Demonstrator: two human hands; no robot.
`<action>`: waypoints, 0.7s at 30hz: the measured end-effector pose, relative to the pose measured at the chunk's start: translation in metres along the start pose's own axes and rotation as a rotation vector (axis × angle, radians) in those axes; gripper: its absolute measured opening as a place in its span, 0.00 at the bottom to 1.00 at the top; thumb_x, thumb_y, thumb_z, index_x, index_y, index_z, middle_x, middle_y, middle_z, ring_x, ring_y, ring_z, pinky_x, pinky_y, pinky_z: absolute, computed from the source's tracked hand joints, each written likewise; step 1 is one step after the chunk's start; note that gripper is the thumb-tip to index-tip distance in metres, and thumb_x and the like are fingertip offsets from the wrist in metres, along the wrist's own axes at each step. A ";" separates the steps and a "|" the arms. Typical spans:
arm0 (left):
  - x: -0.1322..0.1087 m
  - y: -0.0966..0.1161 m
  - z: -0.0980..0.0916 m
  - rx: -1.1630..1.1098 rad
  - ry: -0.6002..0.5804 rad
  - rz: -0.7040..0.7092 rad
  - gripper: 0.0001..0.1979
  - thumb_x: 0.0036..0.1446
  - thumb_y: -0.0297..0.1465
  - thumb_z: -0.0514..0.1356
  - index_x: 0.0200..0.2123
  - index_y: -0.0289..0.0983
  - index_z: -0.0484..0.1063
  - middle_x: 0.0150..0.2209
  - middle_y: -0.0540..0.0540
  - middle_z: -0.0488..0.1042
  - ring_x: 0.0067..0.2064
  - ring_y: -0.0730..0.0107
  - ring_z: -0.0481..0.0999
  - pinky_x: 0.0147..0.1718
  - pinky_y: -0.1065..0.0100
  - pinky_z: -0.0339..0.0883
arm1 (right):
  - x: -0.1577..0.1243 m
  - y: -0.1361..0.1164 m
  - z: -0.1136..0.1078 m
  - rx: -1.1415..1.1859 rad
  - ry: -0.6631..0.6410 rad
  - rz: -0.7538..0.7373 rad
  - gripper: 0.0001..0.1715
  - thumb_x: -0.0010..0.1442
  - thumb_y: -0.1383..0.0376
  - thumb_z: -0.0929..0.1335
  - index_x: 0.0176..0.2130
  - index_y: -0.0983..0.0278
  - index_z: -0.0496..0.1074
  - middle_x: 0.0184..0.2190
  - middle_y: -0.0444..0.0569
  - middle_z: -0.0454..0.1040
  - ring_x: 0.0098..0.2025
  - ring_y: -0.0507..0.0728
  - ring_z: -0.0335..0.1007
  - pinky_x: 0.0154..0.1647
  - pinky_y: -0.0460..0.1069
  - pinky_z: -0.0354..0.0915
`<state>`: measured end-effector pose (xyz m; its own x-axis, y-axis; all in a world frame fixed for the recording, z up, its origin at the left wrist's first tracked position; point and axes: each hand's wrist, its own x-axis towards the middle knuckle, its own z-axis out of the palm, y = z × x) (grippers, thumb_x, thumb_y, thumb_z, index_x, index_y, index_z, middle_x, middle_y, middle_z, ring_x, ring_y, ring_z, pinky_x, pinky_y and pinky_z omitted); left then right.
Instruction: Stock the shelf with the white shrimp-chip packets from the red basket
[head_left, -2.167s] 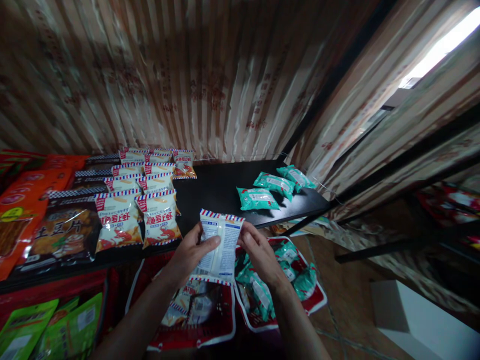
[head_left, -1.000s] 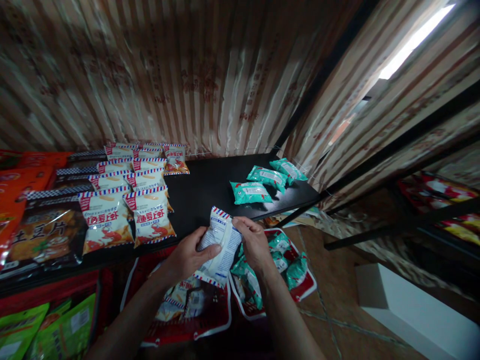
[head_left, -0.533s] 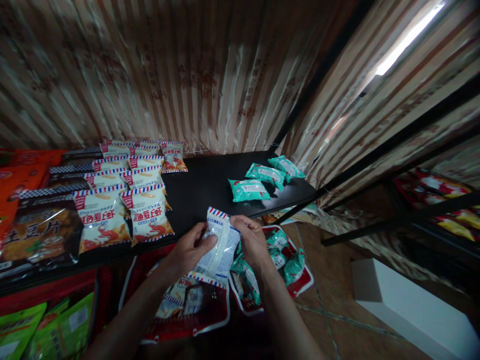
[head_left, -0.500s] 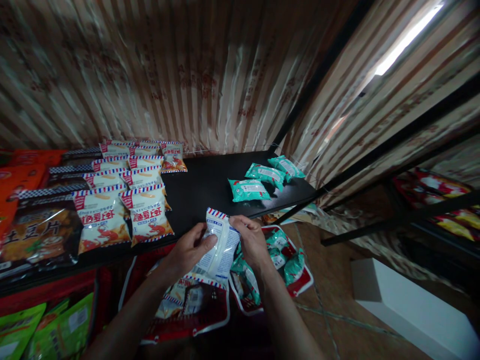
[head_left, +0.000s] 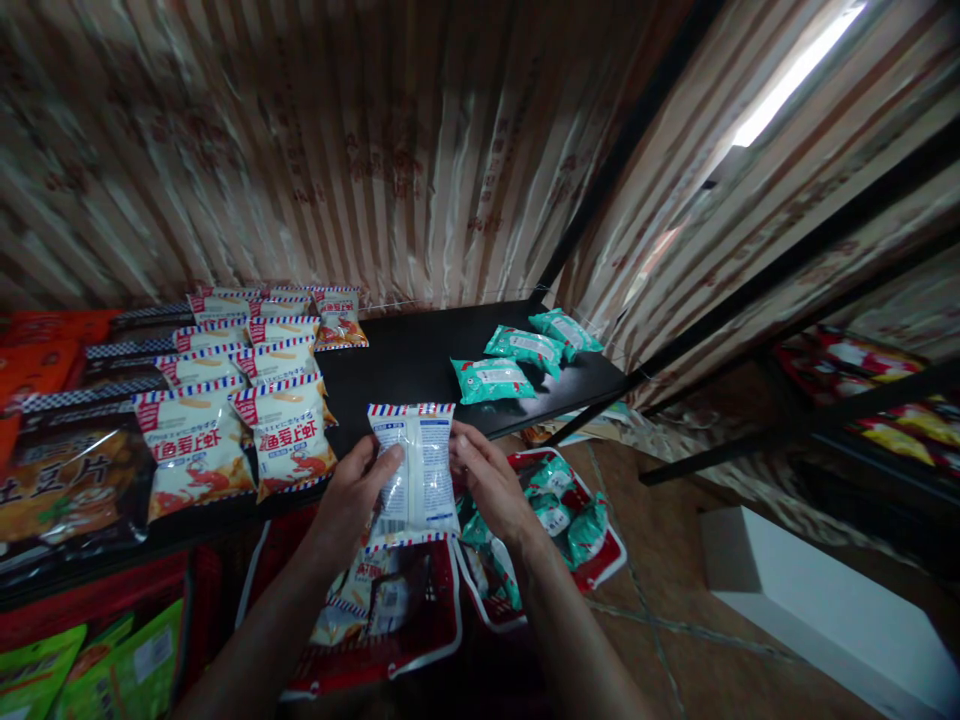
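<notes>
A white snack bag (head_left: 414, 480) with red-and-blue striped ends is held upright, its printed back towards me. My left hand (head_left: 358, 490) grips its left side, thumb across the back. On the opposite edge my right hand (head_left: 486, 480) closes its fingers, partly hidden behind the bag. Below the hands is a red basket (head_left: 420, 655) with white rim, holding more of these striped bags (head_left: 360, 590). Matching bags (head_left: 289, 435) stand in rows on the black shelf (head_left: 405, 355), left of my hands.
Several teal packets (head_left: 491, 380) lie on the shelf's right part. A second red basket (head_left: 611, 565) holds more teal packets. Dark potato-chip bags (head_left: 71, 485) stand at left, above green bags (head_left: 124, 665). A black shelf post (head_left: 600, 185) rises behind; a white box (head_left: 817, 620) is on the floor.
The snack bag has moved slightly left and turned from tilted to nearly straight. My right hand has slid from its top corner down to its right side.
</notes>
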<state>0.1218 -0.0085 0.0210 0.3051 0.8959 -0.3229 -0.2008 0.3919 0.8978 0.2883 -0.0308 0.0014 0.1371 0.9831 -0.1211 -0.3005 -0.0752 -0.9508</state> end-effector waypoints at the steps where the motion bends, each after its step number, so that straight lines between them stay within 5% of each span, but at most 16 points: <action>1: 0.000 0.001 0.000 -0.010 0.008 0.015 0.21 0.50 0.41 0.61 0.45 0.37 0.70 0.37 0.46 0.77 0.37 0.64 0.76 0.34 0.67 0.69 | -0.001 0.000 -0.001 0.005 -0.041 0.017 0.21 0.53 0.52 0.71 0.45 0.59 0.74 0.31 0.44 0.76 0.28 0.50 0.67 0.33 0.46 0.63; 10: -0.008 0.026 0.009 -0.026 0.215 0.096 0.06 0.47 0.35 0.60 0.30 0.40 0.71 0.31 0.48 0.76 0.36 0.63 0.74 0.32 0.68 0.68 | -0.009 -0.010 -0.007 -0.090 -0.172 0.087 0.23 0.53 0.54 0.71 0.47 0.60 0.74 0.43 0.48 0.76 0.41 0.55 0.72 0.40 0.48 0.67; 21: -0.014 0.031 0.015 -0.106 0.220 0.170 0.09 0.48 0.36 0.61 0.32 0.39 0.68 0.31 0.48 0.75 0.38 0.64 0.75 0.35 0.68 0.68 | -0.012 0.009 -0.004 -0.062 -0.202 0.180 0.16 0.49 0.57 0.74 0.35 0.65 0.76 0.28 0.47 0.78 0.29 0.52 0.75 0.31 0.46 0.71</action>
<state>0.1254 -0.0118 0.0579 0.0518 0.9700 -0.2377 -0.3311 0.2412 0.9122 0.2873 -0.0443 -0.0067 -0.1065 0.9659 -0.2359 -0.2433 -0.2553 -0.9357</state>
